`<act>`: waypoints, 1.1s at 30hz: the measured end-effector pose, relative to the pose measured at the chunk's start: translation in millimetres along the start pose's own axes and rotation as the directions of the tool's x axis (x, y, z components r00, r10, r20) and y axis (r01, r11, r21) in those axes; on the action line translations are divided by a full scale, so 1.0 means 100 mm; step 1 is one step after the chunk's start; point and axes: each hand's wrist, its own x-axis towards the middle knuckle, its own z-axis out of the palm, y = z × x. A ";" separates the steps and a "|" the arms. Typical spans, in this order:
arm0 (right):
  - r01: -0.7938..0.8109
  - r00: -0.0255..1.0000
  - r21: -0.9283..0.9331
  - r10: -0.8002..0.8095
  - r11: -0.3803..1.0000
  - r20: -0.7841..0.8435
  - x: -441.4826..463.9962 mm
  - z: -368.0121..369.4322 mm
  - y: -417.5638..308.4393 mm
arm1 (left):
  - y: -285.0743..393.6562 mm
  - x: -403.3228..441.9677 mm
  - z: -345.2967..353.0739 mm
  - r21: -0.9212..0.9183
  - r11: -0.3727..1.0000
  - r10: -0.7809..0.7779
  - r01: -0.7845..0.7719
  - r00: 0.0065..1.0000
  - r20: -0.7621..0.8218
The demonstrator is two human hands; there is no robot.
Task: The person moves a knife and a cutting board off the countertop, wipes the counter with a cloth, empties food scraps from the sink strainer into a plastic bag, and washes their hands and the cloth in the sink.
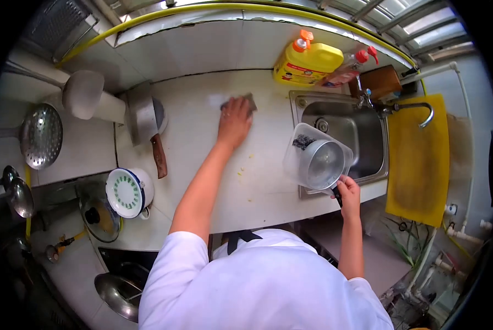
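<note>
My left hand (235,122) lay palm down over a dark grey cloth (250,102) on the pale counter (186,104), upper middle of the frame. Its fingers were blurred; I could not tell whether they pinched the cloth or only pressed it. My right hand (349,193), right of centre, was clamped on the black handle (337,196) of a small metal saucepan (327,162). The pan overlapped a translucent plastic tub (292,165) by the left edge of the steel sink (372,143); I could not make out whether it rested on the tub.

To wipe well, I judged, my palm and fingers needed to press evenly, with the cloth flat beneath them. The yellow crumbs (241,174), near the centre of the frame, lay apart from the cloth and called for gathering strokes that would not smear them. The cleaver (158,157), left of centre, was reason to end each stroke short of it. The pan wanted a firm, level hold, since a twist might have knocked the tub.
</note>
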 end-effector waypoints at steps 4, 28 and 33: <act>0.022 1.000 0.040 -0.021 0.999 -0.023 -0.04 -0.01 -0.02 | 0.40 -0.47 -0.25 -0.099 0.987 0.145 -0.129 0.973 0.180; 0.014 0.970 0.193 0.033 0.981 -0.240 -0.50 -0.69 0.28 | 0.84 0.09 0.27 -0.371 0.901 0.234 -0.227 0.972 -0.025; 0.029 0.968 0.232 0.030 0.972 -0.249 -0.49 -0.76 0.32 | 1.07 0.49 0.20 -0.423 0.884 0.075 -0.200 0.953 -0.295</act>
